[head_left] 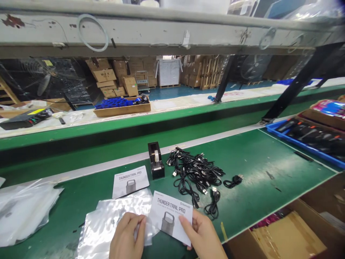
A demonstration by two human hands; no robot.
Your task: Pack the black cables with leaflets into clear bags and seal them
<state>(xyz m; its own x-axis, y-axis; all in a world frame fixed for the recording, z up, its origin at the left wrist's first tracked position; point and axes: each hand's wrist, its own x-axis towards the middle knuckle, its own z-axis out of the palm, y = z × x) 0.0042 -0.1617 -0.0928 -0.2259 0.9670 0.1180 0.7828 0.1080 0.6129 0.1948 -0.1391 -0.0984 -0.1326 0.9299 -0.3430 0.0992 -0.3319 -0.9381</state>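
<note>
My right hand (pixel 202 235) pinches the lower right corner of a white "Thunder Trail Pro" booklet (pixel 170 216), held just above the green bench. My left hand (pixel 127 236) has its fingers closed on the edge of a clear plastic bag (pixel 113 219) that lies beside and partly under the booklet. A second identical booklet (pixel 130 181) lies flat on the bench behind them. A pile of black USB cables (pixel 195 172) is heaped to the right, close to my right hand.
A black tape dispenser (pixel 155 165) stands behind the booklets. More clear bags (pixel 24 210) lie at the far left. A blue tray of dark devices (pixel 307 138) sits at the right; open cardboard boxes (pixel 291 237) are below the bench edge. A conveyor runs behind.
</note>
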